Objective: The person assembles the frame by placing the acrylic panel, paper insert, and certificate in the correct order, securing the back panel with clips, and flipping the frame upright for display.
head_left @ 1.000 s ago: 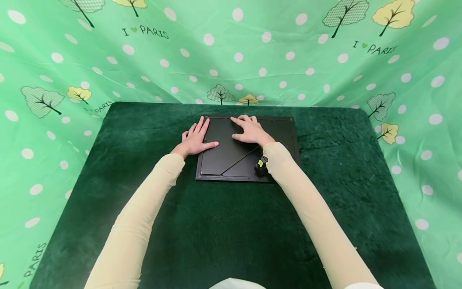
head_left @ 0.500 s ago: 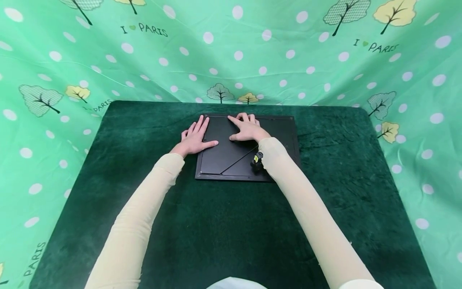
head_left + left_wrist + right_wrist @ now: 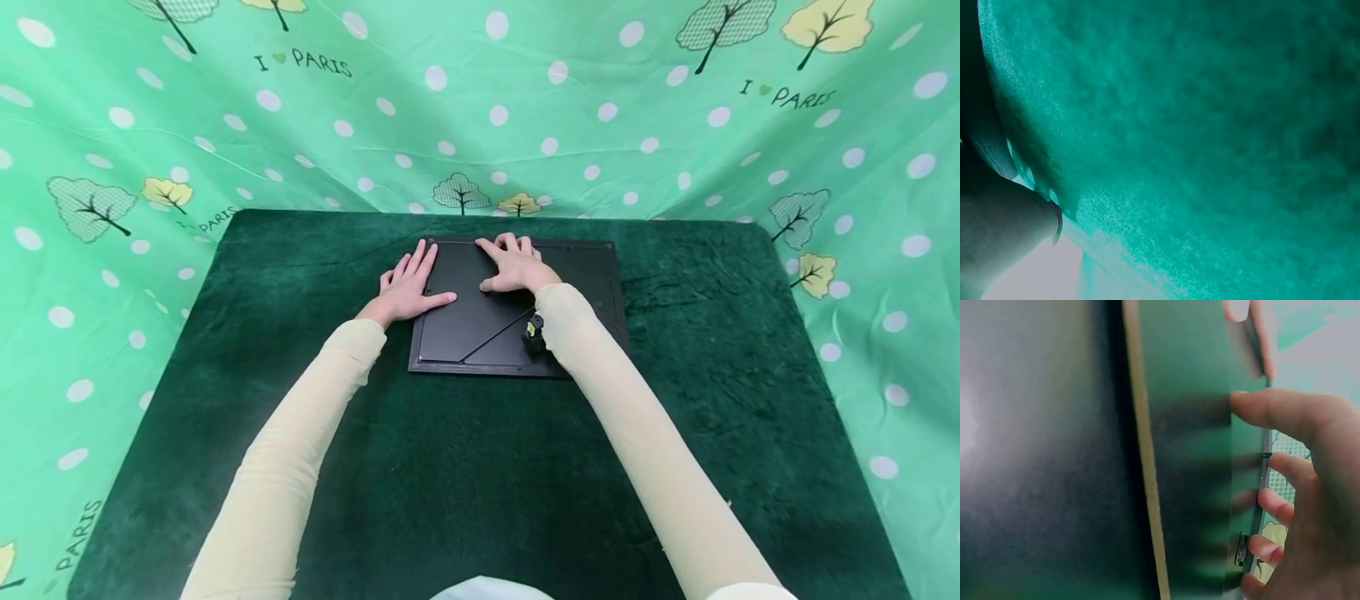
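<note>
A black picture frame (image 3: 487, 370) lies face down on the dark green cloth, its black backing board (image 3: 450, 333) upward. A diagonal seam crosses the board. My left hand (image 3: 405, 293) rests on the frame's left edge, fingers extended toward the far left corner and thumb out over the board. At the far edge, my right hand (image 3: 516, 268) has its index fingertip at a small dark tab (image 3: 1267, 455). Its other fingers bend along that rim, and the thumb tip touches the board. In the left wrist view, part of a finger (image 3: 1007, 231) shows at lower left.
Dark green plush cloth (image 3: 465, 467) covers the table around the frame. A green dotted curtain (image 3: 495, 150) hangs behind and at both sides. A small metal fitting (image 3: 1241, 549) sits along the frame's rim. A black wrist camera (image 3: 533, 335) hangs over the board under the right wrist.
My right hand has shifted slightly left along the far rim, its index finger reaching further out. The left hand and the picture frame stay in place.
</note>
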The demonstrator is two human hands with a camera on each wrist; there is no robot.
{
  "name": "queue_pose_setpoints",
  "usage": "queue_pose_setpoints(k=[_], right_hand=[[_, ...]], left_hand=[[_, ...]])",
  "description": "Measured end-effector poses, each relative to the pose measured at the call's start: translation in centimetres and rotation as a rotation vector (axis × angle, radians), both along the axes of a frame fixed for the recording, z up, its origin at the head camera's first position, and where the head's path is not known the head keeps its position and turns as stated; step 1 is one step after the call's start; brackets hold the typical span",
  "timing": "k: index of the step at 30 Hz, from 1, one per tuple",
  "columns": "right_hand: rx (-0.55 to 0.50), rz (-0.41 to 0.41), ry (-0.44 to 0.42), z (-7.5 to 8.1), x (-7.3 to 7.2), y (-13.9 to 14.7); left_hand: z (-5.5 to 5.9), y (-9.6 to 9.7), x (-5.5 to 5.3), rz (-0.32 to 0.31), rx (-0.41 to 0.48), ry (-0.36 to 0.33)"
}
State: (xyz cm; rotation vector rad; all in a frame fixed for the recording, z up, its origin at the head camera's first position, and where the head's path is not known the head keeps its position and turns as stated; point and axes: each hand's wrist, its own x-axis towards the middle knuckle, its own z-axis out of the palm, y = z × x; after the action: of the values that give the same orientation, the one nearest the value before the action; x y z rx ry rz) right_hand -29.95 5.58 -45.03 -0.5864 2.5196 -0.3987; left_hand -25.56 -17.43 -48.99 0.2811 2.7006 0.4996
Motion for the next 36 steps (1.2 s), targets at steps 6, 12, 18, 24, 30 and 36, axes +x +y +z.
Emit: queue_pose_setpoints(k=[6,12,18,24,30,36], right_hand=[[0.040,0.005,-0.003,0.2,0.0,-0.1],[0.108,0.047,-0.015,0.5,-0.1,0.0],[0.146,0.067,-0.012,0.5,-0.3,-0.1],[0.176,0.079,-0.006,0.5,-0.4,-0.2],[0.220,0.083,0.006,0.6,-0.4,-0.1],[0.342,0.095,0.018,1.2,-0.1,-0.8]], left_hand=[[-0.2,0.1,0.0,0.002,-0.001,-0.001],[0.0,0.1,0.1,-0.003,0.018,-0.001],[0.1,0.0,0.1,0.005,0.016,-0.005],[0.0,-0.1,0.0,0.008,0.016,-0.008],[-0.6,-0.2,-0.4,0.005,0.019,0.004],[-0.5,0.0,-0.3,0.006,0.024,-0.009]])
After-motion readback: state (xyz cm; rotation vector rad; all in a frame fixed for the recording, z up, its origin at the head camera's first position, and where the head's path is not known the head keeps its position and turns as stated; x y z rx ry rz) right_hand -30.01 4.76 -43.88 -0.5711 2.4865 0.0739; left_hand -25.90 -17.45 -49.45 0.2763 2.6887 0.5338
